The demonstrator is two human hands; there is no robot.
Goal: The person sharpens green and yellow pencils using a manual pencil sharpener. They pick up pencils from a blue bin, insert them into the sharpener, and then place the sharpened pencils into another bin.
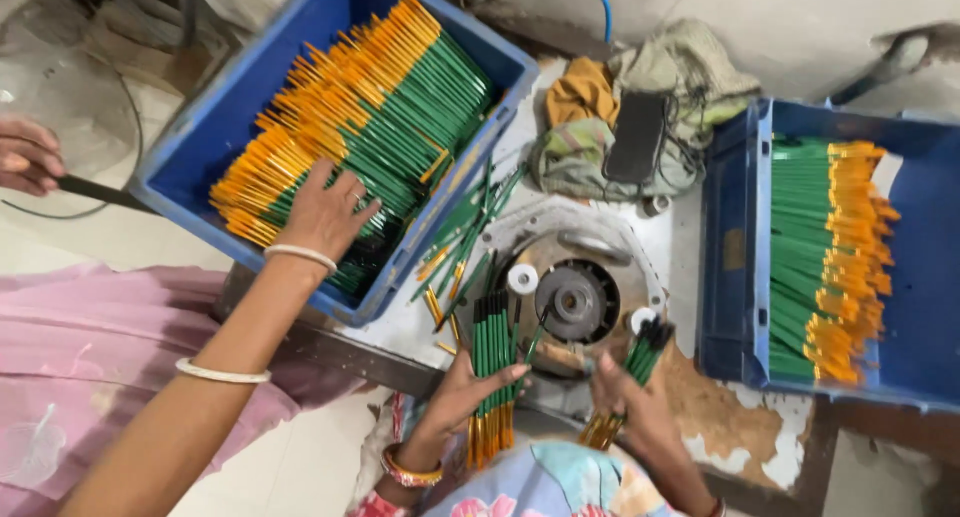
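My left hand [462, 389] is shut on a bundle of green pencils with orange ends [490, 349], held upright against the worktable's edge. My right hand [628, 405] grips a smaller bundle of the same pencils [645, 349], its dark tips up beside a round grey machine wheel [572, 299]. Between my hands sits that wheel in a metal housing. Loose pencils [462, 242] lie scattered on the table to the left of it.
A blue crate [200, 127] full of pencils stands at the left; a co-worker's hand [325, 215] with white bangles rests on them. Another blue crate [730, 257] with pencils is at the right. Cloths and a black phone [636, 137] lie behind. Another hand [28, 155] shows at far left.
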